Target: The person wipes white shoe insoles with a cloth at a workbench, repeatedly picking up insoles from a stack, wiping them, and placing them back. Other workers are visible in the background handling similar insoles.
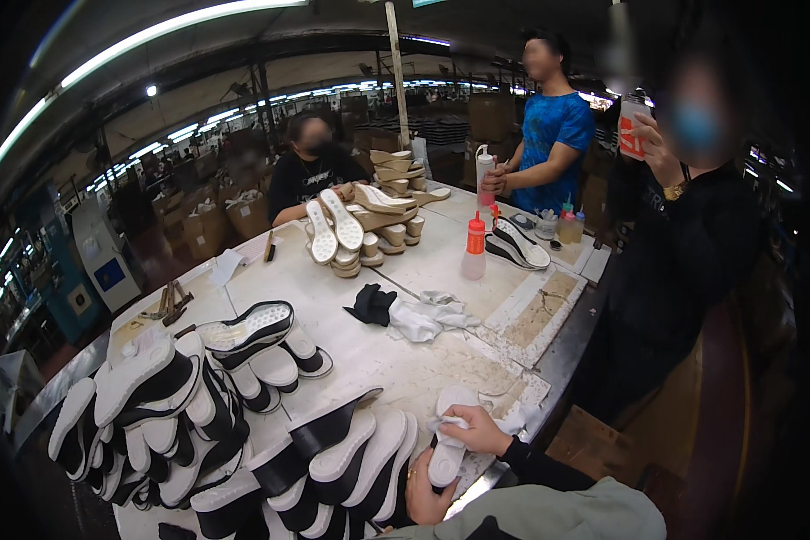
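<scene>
At the table's near edge my left hand (427,495) is wrapped round the heel end of a white shoe sole (446,461). The fingers of my right hand (479,430) are closed on a white cloth (441,425), which presses against the middle of the same sole. Part of the cloth is hidden under those fingers. Just left of my hands stands a row of white-and-black wedge soles (340,454). Farther left lies a large heap of similar soles (157,378), stacked on one another.
Crumpled white rags (427,317) and a black cloth (372,304) lie mid-table. Beyond stand a red-capped squeeze bottle (474,247) and a pile of tan wedge soles (391,211). Hammers (169,304) lie at the left edge. Several people stand or sit around the table; one raises a bottle (634,130).
</scene>
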A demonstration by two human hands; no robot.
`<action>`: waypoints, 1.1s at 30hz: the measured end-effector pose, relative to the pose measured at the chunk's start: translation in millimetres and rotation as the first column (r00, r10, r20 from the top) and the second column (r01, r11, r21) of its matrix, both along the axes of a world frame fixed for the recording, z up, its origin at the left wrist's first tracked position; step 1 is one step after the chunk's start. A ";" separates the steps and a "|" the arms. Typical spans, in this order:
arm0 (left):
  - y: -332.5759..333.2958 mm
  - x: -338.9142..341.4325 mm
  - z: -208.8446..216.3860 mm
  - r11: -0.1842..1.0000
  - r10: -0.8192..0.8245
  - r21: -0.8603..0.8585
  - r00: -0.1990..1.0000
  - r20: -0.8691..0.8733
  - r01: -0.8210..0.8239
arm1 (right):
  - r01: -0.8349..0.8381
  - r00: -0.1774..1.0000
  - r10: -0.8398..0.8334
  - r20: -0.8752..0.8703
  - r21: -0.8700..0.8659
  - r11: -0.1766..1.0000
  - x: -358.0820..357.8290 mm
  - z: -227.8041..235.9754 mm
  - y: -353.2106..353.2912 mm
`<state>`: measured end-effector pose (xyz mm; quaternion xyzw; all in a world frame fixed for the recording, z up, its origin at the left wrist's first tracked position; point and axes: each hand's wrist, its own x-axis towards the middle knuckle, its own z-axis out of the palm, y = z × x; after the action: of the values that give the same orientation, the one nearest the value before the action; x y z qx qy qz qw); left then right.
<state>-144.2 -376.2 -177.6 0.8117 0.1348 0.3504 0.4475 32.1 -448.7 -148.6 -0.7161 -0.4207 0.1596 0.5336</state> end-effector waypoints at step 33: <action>4.4 -2.5 -7.5 0.996 -0.080 -0.049 0.995 -0.054 0.078 | -0.041 0.994 0.035 -0.100 -0.052 0.998 -2.2 9.4 -1.1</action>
<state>-146.7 -371.8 -185.1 0.8151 0.1230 0.3065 0.4759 29.9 -449.8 -139.1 -0.7132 -0.4027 0.2163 0.5313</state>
